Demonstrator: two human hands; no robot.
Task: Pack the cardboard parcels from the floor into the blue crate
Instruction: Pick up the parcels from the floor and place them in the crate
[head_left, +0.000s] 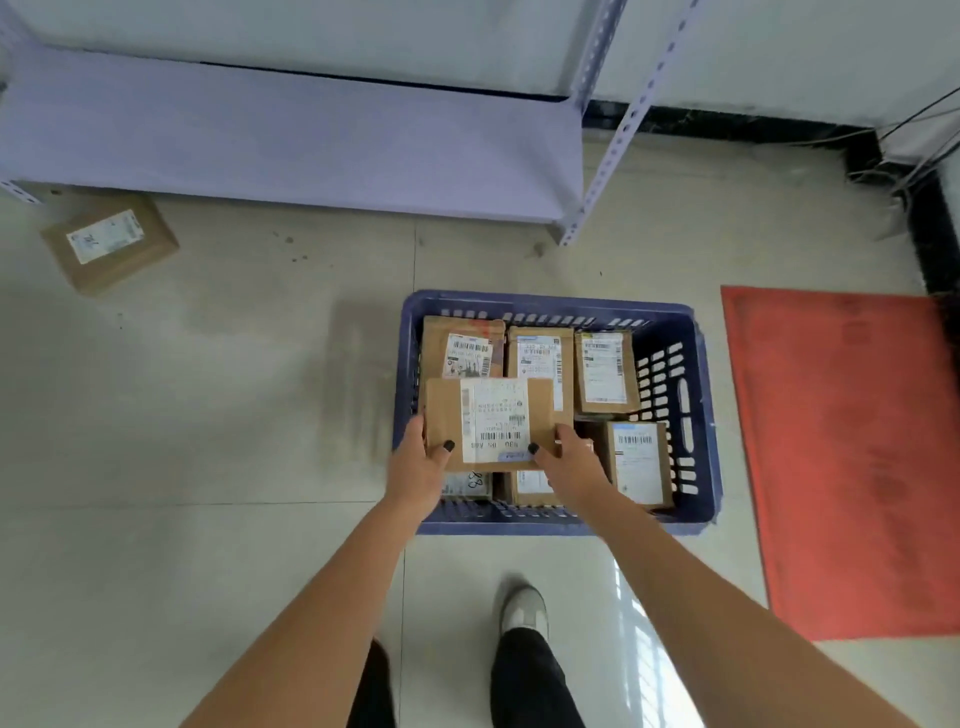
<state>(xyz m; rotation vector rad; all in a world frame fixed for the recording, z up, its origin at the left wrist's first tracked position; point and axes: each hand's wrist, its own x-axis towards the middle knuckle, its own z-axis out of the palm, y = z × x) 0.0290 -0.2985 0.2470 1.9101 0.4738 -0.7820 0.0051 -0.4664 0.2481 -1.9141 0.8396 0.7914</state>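
We've got the held parcel (493, 423) between both palms over the blue crate (696, 395), left hand (418, 467) and right hand (569, 460) each clamping an end, thumbs on top. Long axis runs left-right. One more parcel on the floor (109, 244) (far left, nearer our left hand).

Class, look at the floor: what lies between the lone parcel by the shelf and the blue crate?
Head view: only bare floor tiles between lone parcel and blue crate.
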